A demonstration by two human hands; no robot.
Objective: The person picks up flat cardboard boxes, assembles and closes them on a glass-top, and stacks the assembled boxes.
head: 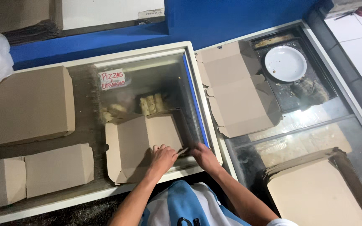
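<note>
The work surface is the glass top of a white-framed display case (197,49), with a second glass-topped case (315,121) abutting it on the right; a blue wall (231,16) runs behind both, and white floor tiles (357,33) show at upper right. A half-folded cardboard box (141,142) lies on the first case's glass, near its front edge. The left hand (163,158) presses fingers-together on the box's front right flap; the right hand (205,157) pinches the adjoining side flap at the same corner. Three closed cardboard boxes (32,106) sit on the left portion of the glass. A flat unfolded box blank (237,90) rests on the right case, above a white plate (285,63) visible beneath the glass. A stack of flat cardboard (315,192) occupies the lower right. A handwritten card (112,79) lies inside the first case.
</note>
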